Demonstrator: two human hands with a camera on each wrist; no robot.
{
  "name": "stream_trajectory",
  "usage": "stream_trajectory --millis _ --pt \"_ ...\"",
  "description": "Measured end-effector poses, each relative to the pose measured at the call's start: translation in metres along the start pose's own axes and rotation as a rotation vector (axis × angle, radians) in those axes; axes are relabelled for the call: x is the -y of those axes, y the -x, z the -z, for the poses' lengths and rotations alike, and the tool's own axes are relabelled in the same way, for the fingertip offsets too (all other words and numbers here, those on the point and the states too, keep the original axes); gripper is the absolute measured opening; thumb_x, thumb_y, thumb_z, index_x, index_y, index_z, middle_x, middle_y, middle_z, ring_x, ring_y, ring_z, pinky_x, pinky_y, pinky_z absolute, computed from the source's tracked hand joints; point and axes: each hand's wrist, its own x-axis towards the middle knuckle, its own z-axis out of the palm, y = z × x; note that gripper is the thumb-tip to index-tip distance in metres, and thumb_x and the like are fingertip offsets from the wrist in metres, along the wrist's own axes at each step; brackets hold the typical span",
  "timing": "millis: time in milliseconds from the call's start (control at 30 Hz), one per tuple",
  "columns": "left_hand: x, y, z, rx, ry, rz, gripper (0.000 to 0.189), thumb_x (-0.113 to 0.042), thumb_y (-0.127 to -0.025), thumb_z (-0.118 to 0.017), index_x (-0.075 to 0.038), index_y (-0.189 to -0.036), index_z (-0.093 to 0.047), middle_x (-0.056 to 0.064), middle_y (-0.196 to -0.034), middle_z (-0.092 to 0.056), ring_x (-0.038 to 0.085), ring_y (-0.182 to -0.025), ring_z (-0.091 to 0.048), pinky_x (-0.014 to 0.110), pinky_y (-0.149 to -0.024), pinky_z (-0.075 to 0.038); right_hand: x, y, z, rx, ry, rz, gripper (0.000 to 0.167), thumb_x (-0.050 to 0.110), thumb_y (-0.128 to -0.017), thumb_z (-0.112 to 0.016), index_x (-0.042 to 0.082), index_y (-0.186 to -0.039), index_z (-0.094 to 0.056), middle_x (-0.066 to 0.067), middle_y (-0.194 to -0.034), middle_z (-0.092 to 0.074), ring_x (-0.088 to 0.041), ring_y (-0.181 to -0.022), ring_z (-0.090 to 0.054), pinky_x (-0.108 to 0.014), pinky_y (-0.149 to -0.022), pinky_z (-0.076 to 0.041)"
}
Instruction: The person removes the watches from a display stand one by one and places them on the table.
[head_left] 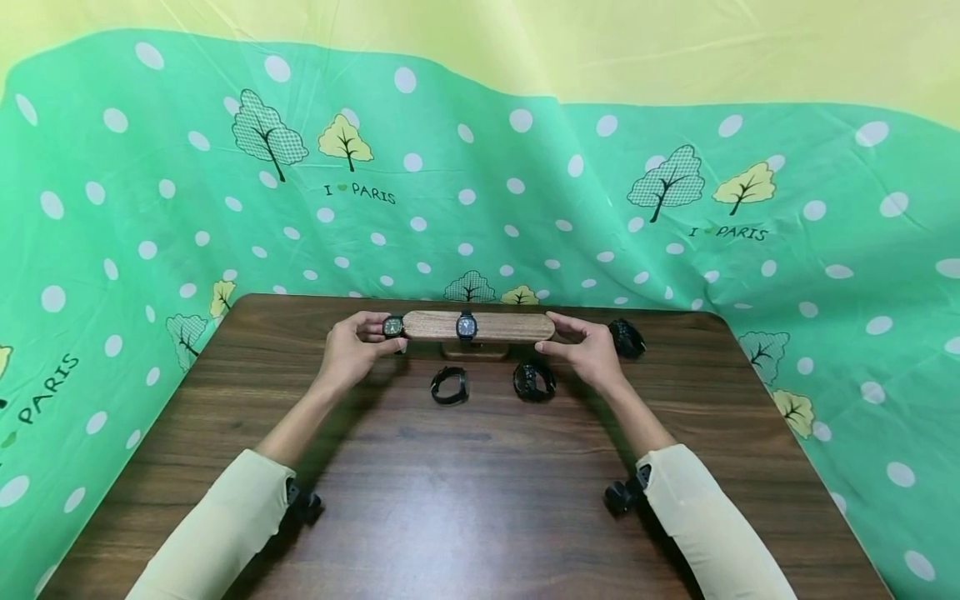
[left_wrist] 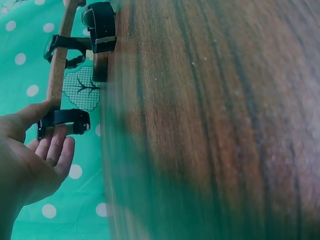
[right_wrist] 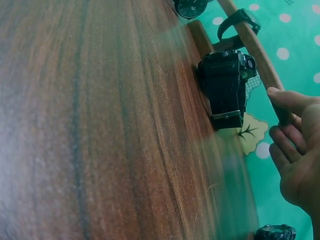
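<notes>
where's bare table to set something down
Bare tabletop lies between the left sleeve and right sleeve, and outside each to the table edges. Crowded: far end, around the wooden stand, left hand, right hand and three loose watches.

first watch (head_left: 467, 326) around bar (head_left: 513, 327) | second watch (head_left: 392, 326) at left end | before it: third watch (head_left: 462, 385), fourth watch (head_left: 529, 374) | right: fifth watch (head_left: 627, 339)

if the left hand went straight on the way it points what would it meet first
The left hand would first meet the watch between its thumb and fingers, then probably the wooden bar; depth is hard to judge.
</notes>
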Motion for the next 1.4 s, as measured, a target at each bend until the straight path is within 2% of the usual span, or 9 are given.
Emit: stream_trajectory --millis 200,367,767,1067,1400 --pt "-0.0005 -0.0001 0.0021 -0.005 0.012 0.005 0.056 -0.012 -0.092 -0.095 -0.002 -0.143 -0.073 0.024 -0.127 -0.08 0.009 -0.096 -0.074 0.01 -0.08 -0.06 0.001 -0.0007 -0.0002 -0.001 -0.003 0.005 0.065 0.017 -0.092 -0.096 0.009 -0.152 -0.072 -0.018 -0.144 -0.078 -0.037 -0.137 -0.074 -0.006 -0.088 -0.056" --pt "-0.0005 -0.0001 0.0018 -0.01 0.025 0.009 0.056 -0.011 -0.09 -0.095 -0.002 -0.141 -0.074 0.023 -0.124 -0.08 0.002 -0.091 -0.072 0.01 -0.08 -0.06 0.0 -0.0016 -0.0003 -0.007 -0.007 0.006 0.065 0.018 -0.091 -0.096 0.01 -0.151 -0.073 -0.019 -0.144 -0.078 -0.038 -0.137 -0.074 -0.006 -0.089 -0.056" --pt "-0.0031 0.0015 -0.0004 -0.008 0.055 0.0 0.055 -0.007 -0.089 -0.095 -0.001 -0.14 -0.074 0.022 -0.119 -0.08 0.001 -0.088 -0.072 0.01 -0.081 -0.061 -0.0028 -0.0029 0.0014 0.001 0.004 0.003 0.067 0.022 -0.092 -0.097 0.01 -0.152 -0.072 -0.016 -0.144 -0.078 -0.035 -0.138 -0.073 -0.006 -0.091 -0.054" --pt "-0.0028 0.0033 -0.0009 -0.024 0.12 0.006 0.057 -0.001 -0.088 -0.094 -0.001 -0.14 -0.073 0.014 -0.114 -0.079 0.0 -0.087 -0.071 0.011 -0.081 -0.061 -0.001 -0.0013 0.0024 0.0 0.026 -0.003 0.064 0.023 -0.091 -0.097 0.016 -0.151 -0.074 -0.015 -0.143 -0.079 -0.034 -0.137 -0.074 -0.011 -0.093 -0.055" --pt "-0.0034 0.0047 -0.0008 -0.025 0.126 -0.012 0.056 0.001 -0.087 -0.094 -0.002 -0.139 -0.074 0.012 -0.112 -0.079 -0.001 -0.086 -0.07 0.011 -0.08 -0.061 0.0011 0.0 0.0016 0.004 0.026 0.004 0.064 0.023 -0.092 -0.097 0.016 -0.151 -0.074 -0.015 -0.142 -0.079 -0.034 -0.137 -0.075 -0.011 -0.093 -0.056"
